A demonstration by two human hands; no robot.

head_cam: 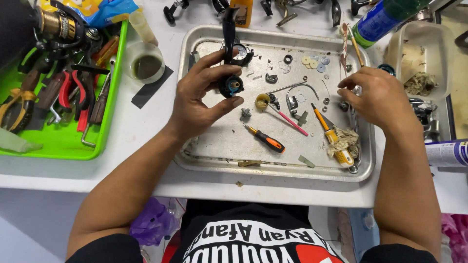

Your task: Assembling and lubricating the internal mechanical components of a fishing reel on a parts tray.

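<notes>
Reel body (230,73) sits just above frame centre, over the steel tray (224,160), pinched at its round lower end between thumb and fingers of the left hand (200,104). Looks like stiff, smallish hardware, probably greasy and slippery, so that fat hub seems the best spot to grip. Right hand (375,97), at the tray's right edge, curls knuckles-up with fingertips closed on some small metal bit I can't make out.

A white worktable (146,126) stands evenly lit over a pale floor (29,229).
</notes>
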